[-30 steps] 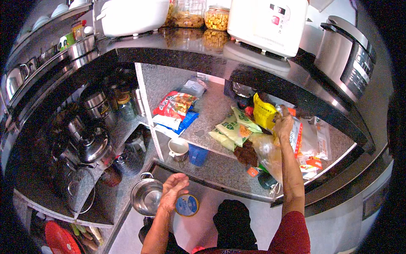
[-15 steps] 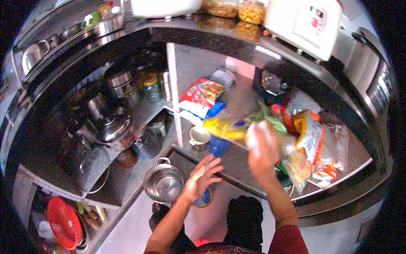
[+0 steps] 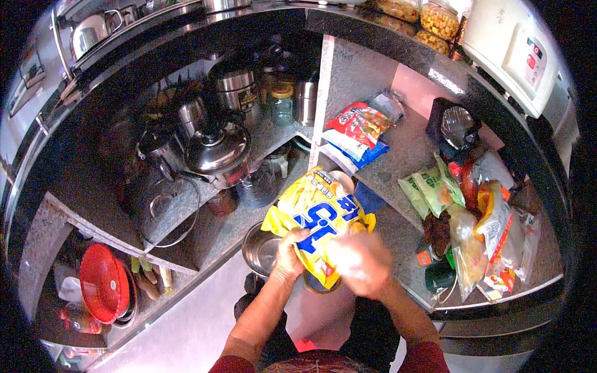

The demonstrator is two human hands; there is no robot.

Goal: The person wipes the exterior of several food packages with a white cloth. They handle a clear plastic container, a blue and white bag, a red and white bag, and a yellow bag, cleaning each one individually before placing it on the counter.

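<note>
Yellow plastic packet (image 3: 317, 208) is held in front of the lower shelf, tilted, long axis unclear. Left hand (image 3: 288, 256) clamped on its lower-left edge, thumb on the face. Right hand (image 3: 362, 264) blurred over the lower-right side; cannot tell its grip.

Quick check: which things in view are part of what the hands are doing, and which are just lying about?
In hand:
yellow bag, held by the left hand
right hand, blurred at the bag's right side; grip unclear

Lying about, untouched:
lidded steel pot
red round basin
red packet
green packets
</note>
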